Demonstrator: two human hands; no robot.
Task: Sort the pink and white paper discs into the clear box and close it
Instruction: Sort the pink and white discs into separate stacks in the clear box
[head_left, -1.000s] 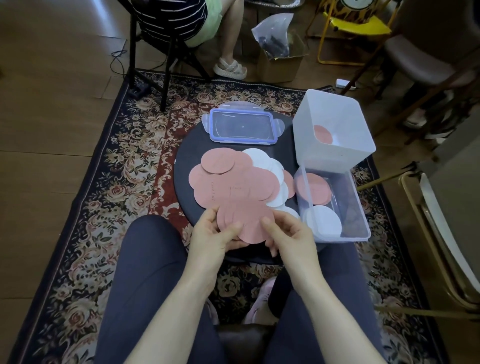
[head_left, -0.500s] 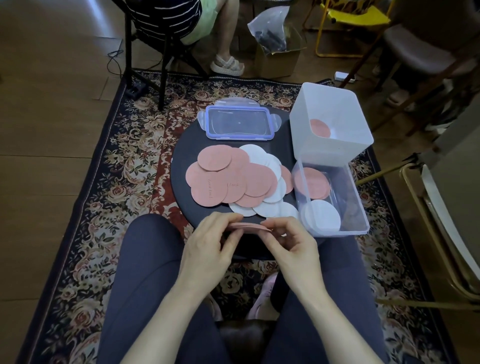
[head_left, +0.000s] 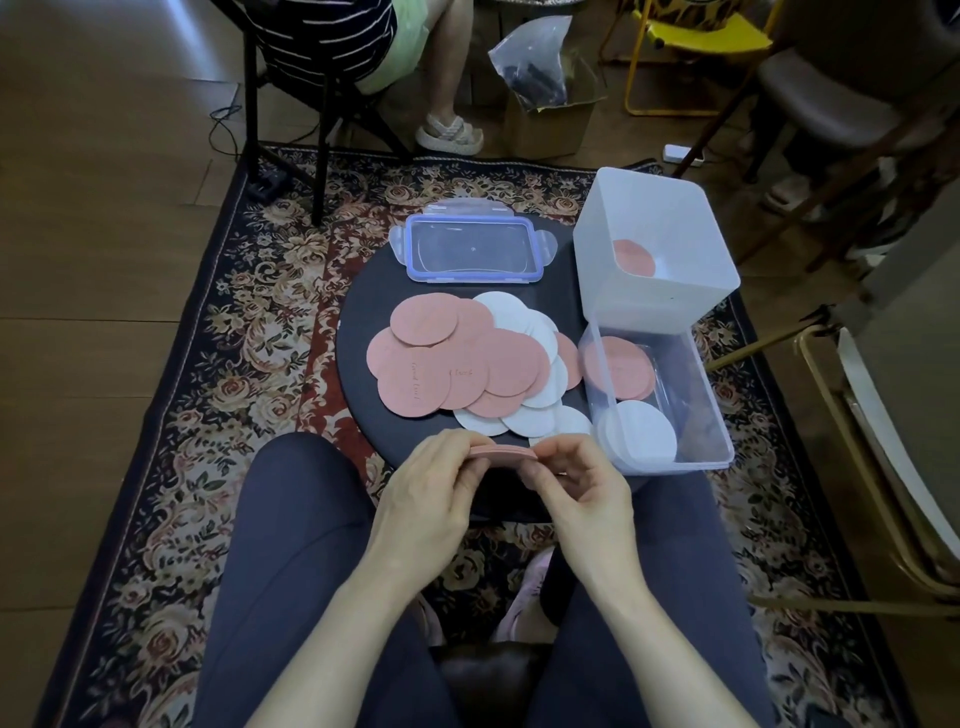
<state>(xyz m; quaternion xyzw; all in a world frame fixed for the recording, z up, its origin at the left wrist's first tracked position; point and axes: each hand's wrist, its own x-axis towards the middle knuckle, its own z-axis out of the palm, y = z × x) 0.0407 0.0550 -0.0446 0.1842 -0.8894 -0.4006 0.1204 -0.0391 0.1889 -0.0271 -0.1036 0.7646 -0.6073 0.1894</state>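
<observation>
1. Pink paper discs, a thin stack seen edge-on (head_left: 503, 451), sit level between both hands just above the near rim of the round black stool top (head_left: 363, 332).
2. The left hand (head_left: 434, 480) grips the stack's left edge with curled fingers; the right hand (head_left: 576, 478) pinches its right edge, thumb underneath as far as I can make out.
3. A loose spread of pink and white paper discs (head_left: 467, 364) overlaps across the stool top, the white ones mostly toward the right and near side.
4. The clear rectangular plastic box (head_left: 711, 405) stands at the stool's right edge, open, with a pink pile at its far end and a white pile at its near end.
5. Its clear lid with the blue rim (head_left: 474, 250) lies flat at the stool's far side.
6. A taller frosted white tub (head_left: 649, 306) stands just behind the clear box, discs at its bottom.
7. A floral rug (head_left: 218, 364) lies under everything.
</observation>
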